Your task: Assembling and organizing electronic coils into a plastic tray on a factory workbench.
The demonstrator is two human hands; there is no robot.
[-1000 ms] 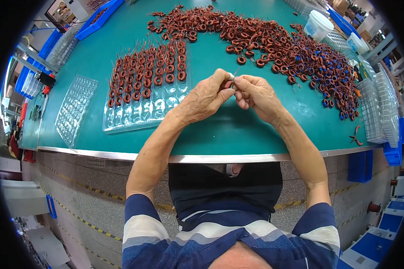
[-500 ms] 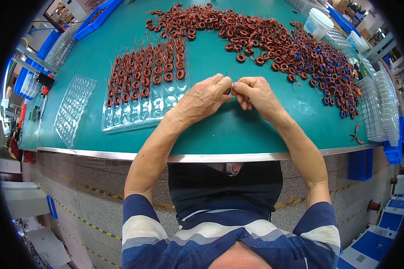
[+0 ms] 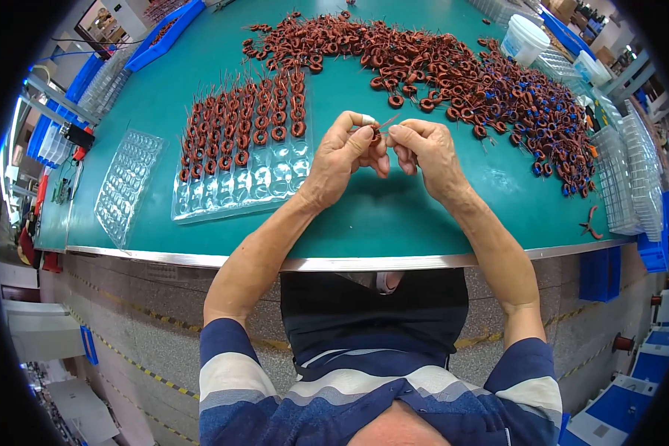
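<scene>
Between my hands, above the green table, is a small copper-wound ring coil [image 3: 375,137] with thin wire leads. My left hand [image 3: 347,152] pinches the coil between thumb and fingers; a pale wrap covers one fingertip. Thumb and forefinger of my right hand [image 3: 429,152] are closed at a wire lead on the coil's right side. Left of my hands lies a clear plastic tray [image 3: 227,195], its far pockets filled with rows of upright coils [image 3: 241,119] and its near pockets bare. A large heap of loose coils [image 3: 424,63] spreads across the far and right table.
Another clear tray [image 3: 128,186] lies at the left. Red-handled pliers [image 3: 591,223] rest near the right edge, beside stacked clear trays [image 3: 617,182]. A white bucket [image 3: 525,41] stands at the far right, and a blue bin [image 3: 163,33] at the far left. The table's metal edge [image 3: 379,262] runs before me.
My left hand has turned, bringing the coil and its thumb into clearer view. My right hand has shifted slightly, its fingers now at a wire lead.
</scene>
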